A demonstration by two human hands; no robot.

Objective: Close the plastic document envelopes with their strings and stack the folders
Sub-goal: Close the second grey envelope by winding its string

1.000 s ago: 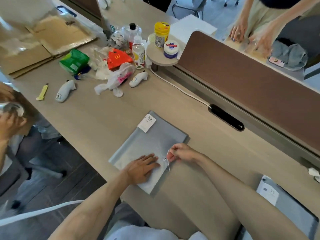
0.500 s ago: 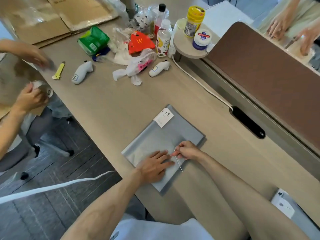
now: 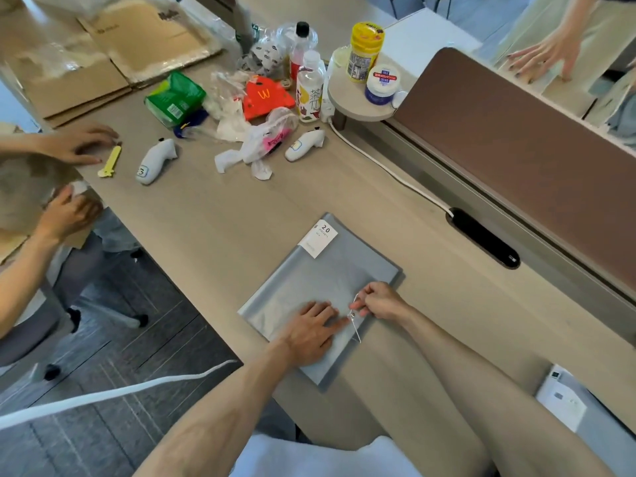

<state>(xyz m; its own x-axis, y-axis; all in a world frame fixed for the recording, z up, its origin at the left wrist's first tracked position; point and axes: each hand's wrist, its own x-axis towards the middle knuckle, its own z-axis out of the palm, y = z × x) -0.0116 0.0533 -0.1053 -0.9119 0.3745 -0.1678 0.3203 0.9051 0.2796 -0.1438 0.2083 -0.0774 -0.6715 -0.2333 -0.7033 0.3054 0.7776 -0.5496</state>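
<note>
Both bare forearms reach in from the near edge of the picture and converge over the counter [image 3: 241, 235]. The left hand [image 3: 311, 333] lies palm down with its fingers stretched out flat and close together, pointing to the right, pressing on the near right part of a grey plastic envelope [image 3: 309, 280]. The right hand [image 3: 380, 301] comes in from the right with the wrist slightly raised and the fingers curled in; thumb and forefinger are pressed together on a thin white string [image 3: 356, 325].

The envelope lies flat on the counter, turned at an angle, directly under both hands, with its near corner close to the counter's near edge. A white label [image 3: 318, 238] printed "20" sits at its far corner. The string runs from the right hand's pinch down past a small round button [image 3: 353, 316] on the envelope, just beside the left fingertips, and its loose end trails toward the near side. Whether the string is wound round the button cannot be told.

Far left on the counter lie plastic bags, bottles [image 3: 309, 87], a green packet [image 3: 173, 98] and two small white plush toys. A white cable [image 3: 389, 166] runs along the counter to a dark slot [image 3: 483, 237] at the right. Another person's hands show at the left edge, and another person's hand at the far right behind the brown divider [image 3: 516, 139].
</note>
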